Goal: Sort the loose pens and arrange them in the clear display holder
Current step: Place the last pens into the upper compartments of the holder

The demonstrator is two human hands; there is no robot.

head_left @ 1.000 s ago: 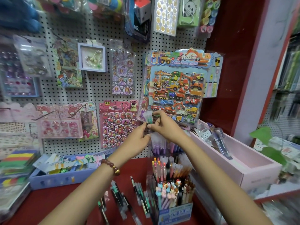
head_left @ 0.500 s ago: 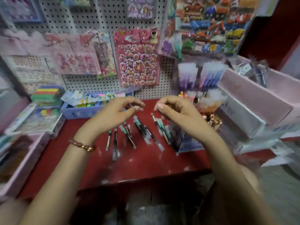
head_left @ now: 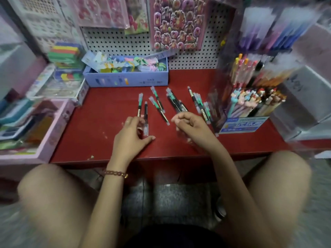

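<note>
Since the earlier pictures both hands have come down from the pegboard to the red tabletop, and the view now looks more steeply down, so that the person's knees show below the front edge. The tabletop carries everything here. At its right edge stands the clear display holder, tiered and already full of pens in several rows, with a blue label on its front. Along the back edge, left of the middle, lies a blue box with small coloured items, and at the left edge a pink tray with packets. The loose pens lie scattered on the middle of the tabletop, between the blue box and the hands; they are dark with green parts and clear caps, most of them pointing toward the back edge, some touching or crossing, and a few lie just beside the holder. The left hand, with a bead bracelet on its wrist, rests near the front middle; its fingers are curled at the near end of one dark pen, touching it, but I cannot tell if they really grip it. The right hand hovers just right of it, its fingers bent loosely inward, and no pen is seen in them.
</note>
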